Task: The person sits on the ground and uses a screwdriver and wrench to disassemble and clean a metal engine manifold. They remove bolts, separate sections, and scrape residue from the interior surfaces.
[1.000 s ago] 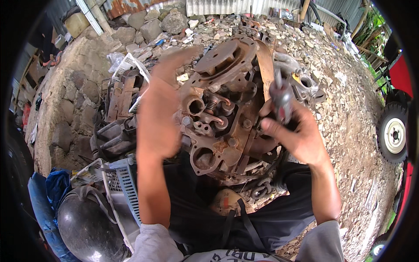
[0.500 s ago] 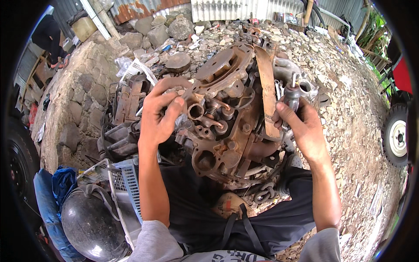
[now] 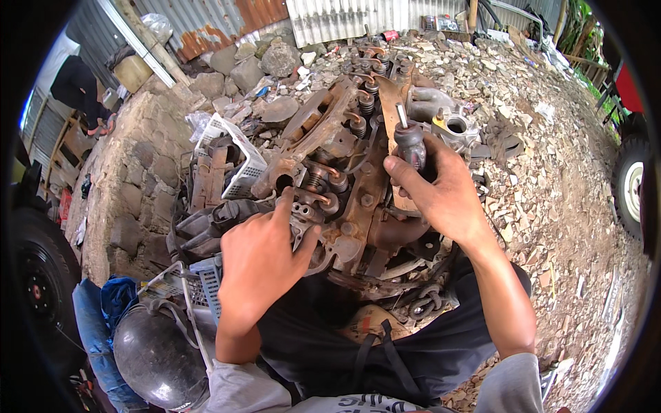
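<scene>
A rusty engine (image 3: 365, 206) stands between my knees, with coil springs and copper-coloured rocker arms along its top. My left hand (image 3: 258, 255) reaches over its near left part, index finger and thumb stretched apart and the other fingers mostly hidden. Its index fingertip is at a round dark opening in a rusty cover (image 3: 299, 148), which leans along the engine's left side. My right hand (image 3: 444, 182) is closed round a screwdriver (image 3: 411, 144) with a dark, rounded handle, a short metal rod pointing up from it. Behind that hand stands a flat brown strip (image 3: 390, 103).
A white plastic basket (image 3: 244, 172) with rusty parts lies left of the engine. Nearer are a blue-grey crate (image 3: 205, 275) and a round black object (image 3: 155, 354). Stony rubble (image 3: 551, 206) covers the ground. Wheels stand at both sides; a person (image 3: 79, 89) is at the far left.
My left hand has moved down and turned, its index finger now at the cover's opening. My right hand has shifted left with the screwdriver. The view has tilted, and the cover appears farther left.
</scene>
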A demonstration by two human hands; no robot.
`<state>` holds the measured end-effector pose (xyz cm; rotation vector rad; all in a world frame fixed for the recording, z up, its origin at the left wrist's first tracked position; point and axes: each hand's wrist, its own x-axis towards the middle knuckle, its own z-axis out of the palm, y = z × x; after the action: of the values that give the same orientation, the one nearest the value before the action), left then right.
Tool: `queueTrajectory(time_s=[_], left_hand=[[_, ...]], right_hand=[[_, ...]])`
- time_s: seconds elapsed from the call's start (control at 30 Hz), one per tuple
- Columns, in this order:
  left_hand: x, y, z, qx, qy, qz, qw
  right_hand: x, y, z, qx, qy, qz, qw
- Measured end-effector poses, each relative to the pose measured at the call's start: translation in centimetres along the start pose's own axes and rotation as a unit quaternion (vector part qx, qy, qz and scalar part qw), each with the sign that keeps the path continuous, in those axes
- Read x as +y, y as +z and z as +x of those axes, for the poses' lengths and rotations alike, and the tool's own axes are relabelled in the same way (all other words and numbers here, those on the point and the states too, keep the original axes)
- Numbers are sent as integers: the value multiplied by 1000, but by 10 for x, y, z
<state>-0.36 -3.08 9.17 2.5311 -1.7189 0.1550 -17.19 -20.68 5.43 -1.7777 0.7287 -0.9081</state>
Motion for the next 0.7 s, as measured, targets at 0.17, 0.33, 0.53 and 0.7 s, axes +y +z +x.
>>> queueTrajectory(time_s=[0.17,0.33,0.53,0.7], left_hand=[[1,16,36,-36,-43,89,994],[-6,22,51,-39,-32,120,991],[-8,23,40,-6,-55,37,998],[-12,14,22,15,-62,0,998]], right_hand=[[-8,-5,-2,-16,3,-28,999],[2,-3,-3,-12,-46,-43,998],[-4,-5,-5,-41,-14,-89,995],[-1,-2,-7,-38,-27,-74,996]])
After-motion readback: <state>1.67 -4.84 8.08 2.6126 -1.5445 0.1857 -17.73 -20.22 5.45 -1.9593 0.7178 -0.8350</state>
